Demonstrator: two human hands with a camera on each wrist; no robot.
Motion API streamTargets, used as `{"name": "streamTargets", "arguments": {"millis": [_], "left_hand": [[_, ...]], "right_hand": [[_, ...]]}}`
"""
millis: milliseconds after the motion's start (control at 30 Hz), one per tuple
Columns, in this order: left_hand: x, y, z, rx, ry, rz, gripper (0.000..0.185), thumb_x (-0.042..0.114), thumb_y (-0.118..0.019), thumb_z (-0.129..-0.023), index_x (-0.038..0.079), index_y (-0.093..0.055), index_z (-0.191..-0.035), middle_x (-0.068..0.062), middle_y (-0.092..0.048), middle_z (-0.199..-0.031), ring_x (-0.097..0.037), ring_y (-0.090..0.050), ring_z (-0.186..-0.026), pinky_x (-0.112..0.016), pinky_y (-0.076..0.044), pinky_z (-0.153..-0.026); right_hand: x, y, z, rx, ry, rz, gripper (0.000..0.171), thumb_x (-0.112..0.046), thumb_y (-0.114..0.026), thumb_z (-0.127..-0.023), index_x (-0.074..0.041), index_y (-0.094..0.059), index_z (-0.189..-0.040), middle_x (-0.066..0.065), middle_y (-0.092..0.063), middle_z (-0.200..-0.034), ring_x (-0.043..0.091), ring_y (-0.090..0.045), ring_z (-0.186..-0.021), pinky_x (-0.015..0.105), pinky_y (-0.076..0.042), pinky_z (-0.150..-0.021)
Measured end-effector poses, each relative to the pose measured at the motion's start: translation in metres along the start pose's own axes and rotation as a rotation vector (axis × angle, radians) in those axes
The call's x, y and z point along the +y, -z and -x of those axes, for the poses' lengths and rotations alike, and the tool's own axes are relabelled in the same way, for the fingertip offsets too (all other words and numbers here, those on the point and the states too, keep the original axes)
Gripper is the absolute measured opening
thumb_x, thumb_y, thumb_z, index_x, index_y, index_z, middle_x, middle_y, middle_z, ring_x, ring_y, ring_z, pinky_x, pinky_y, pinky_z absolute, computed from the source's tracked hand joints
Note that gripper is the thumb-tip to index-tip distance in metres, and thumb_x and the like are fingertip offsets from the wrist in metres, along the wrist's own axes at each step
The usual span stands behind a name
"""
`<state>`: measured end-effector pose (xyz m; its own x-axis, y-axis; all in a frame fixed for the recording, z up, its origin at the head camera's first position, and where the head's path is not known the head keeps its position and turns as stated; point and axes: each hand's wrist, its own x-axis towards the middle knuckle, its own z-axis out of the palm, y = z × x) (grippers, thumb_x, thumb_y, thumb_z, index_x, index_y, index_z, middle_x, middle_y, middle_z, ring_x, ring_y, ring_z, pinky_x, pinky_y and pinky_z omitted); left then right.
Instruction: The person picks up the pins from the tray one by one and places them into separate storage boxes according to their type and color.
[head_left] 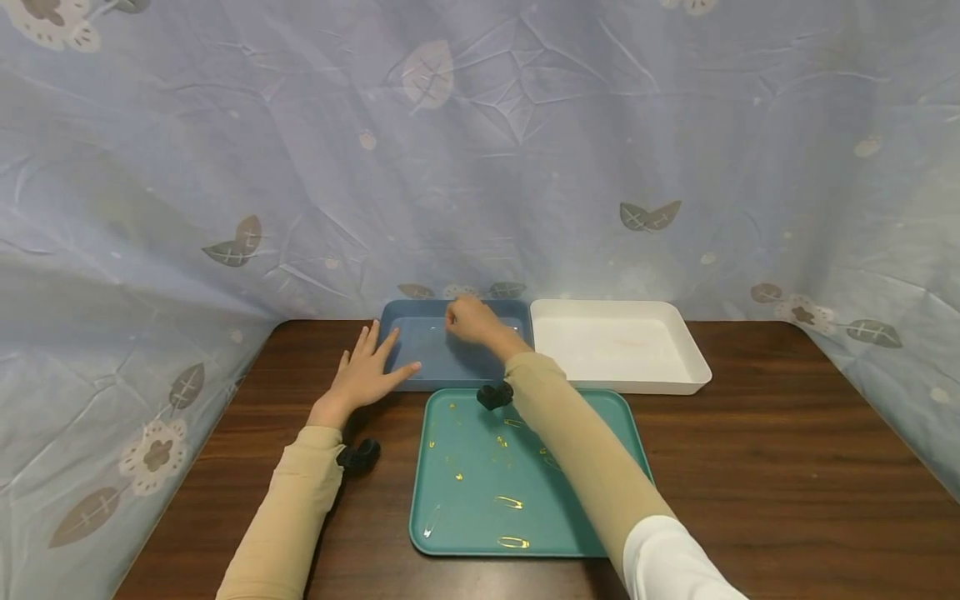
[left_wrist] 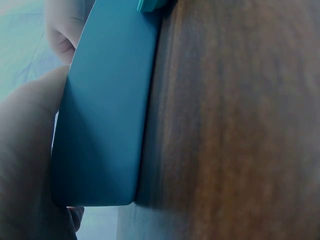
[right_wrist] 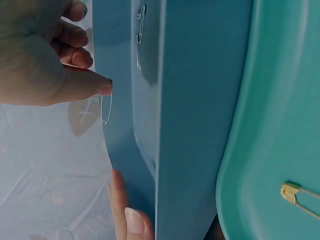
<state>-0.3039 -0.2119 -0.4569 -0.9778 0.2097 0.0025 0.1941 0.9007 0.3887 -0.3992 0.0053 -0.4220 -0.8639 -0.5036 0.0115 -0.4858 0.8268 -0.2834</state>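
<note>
Cloth (head_left: 480,150) printed with leaves and flowers hangs behind and around a dark wooden surface (head_left: 787,467). On that surface stand three trays: a white tray (head_left: 693,367) at the back right, a blue tray (head_left: 390,321) touching its left side, and a teal tray (head_left: 465,533) just in front of the blue one. Both forearms wear tan sleeves, each with a small black camera at the wrist. The left hand (head_left: 365,375) lies flat with straight fingers against the blue tray's near left corner, thumb along its front wall, holding nothing. The right hand (head_left: 468,321) reaches over the blue tray's far side, its thumb and fingers pinching a silver safety pin (right_wrist: 106,109) that hangs down just above the tray's rim. Two more silver pins (right_wrist: 140,30) lie inside the blue tray. Several gold safety pins (head_left: 508,502) are scattered over the teal tray, with one silver pin (head_left: 432,520) near its front left corner.
</note>
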Motion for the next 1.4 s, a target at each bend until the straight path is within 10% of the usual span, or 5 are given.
{"name": "streamTargets", "arguments": {"millis": [567, 833, 1133, 1400], "left_hand": [[-0.001, 0.0, 0.003, 0.003, 0.008, 0.001, 0.092, 0.07, -0.045, -0.09, 0.016, -0.015, -0.158, -0.019, 0.004, -0.164, -0.043, 0.002, -0.151, -0.074, -0.008, -0.112], [-0.001, -0.001, 0.002, 0.009, 0.007, 0.0, 0.092, 0.071, -0.045, -0.09, 0.016, -0.016, -0.158, -0.019, 0.003, -0.164, -0.043, 0.002, -0.151, -0.073, -0.008, -0.112], [0.0, -0.002, 0.002, 0.001, 0.009, 0.005, 0.092, 0.071, -0.045, -0.09, 0.017, -0.016, -0.158, -0.019, 0.003, -0.164, -0.043, 0.002, -0.151, -0.073, -0.008, -0.112], [0.001, 0.0, 0.0, 0.001, 0.008, 0.005, 0.094, 0.073, -0.044, -0.089, 0.017, -0.015, -0.158, -0.019, 0.005, -0.164, -0.043, 0.003, -0.151, -0.073, -0.007, -0.112]], "right_hand": [[0.009, 0.004, 0.008, 0.021, -0.009, -0.06, 0.01, -0.022, -0.067, -0.093, -0.012, -0.065, -0.094, 0.008, -0.064, -0.11, 0.029, -0.056, -0.114, 0.045, -0.047, -0.095], [0.006, 0.009, 0.02, 0.045, 0.007, -0.056, 0.011, -0.025, -0.066, -0.093, -0.014, -0.064, -0.094, 0.011, -0.061, -0.128, 0.039, -0.036, -0.142, 0.055, -0.036, -0.11], [-0.006, 0.013, 0.048, 0.091, 0.099, -0.021, 0.009, -0.024, -0.068, -0.092, -0.016, -0.065, -0.094, 0.008, -0.059, -0.107, 0.024, -0.055, -0.095, 0.038, -0.049, -0.079], [-0.018, 0.023, 0.076, 0.101, 0.207, 0.018, 0.01, -0.025, -0.068, -0.092, -0.016, -0.066, -0.096, 0.008, -0.059, -0.105, 0.022, -0.052, -0.095, 0.036, -0.047, -0.08]]}}
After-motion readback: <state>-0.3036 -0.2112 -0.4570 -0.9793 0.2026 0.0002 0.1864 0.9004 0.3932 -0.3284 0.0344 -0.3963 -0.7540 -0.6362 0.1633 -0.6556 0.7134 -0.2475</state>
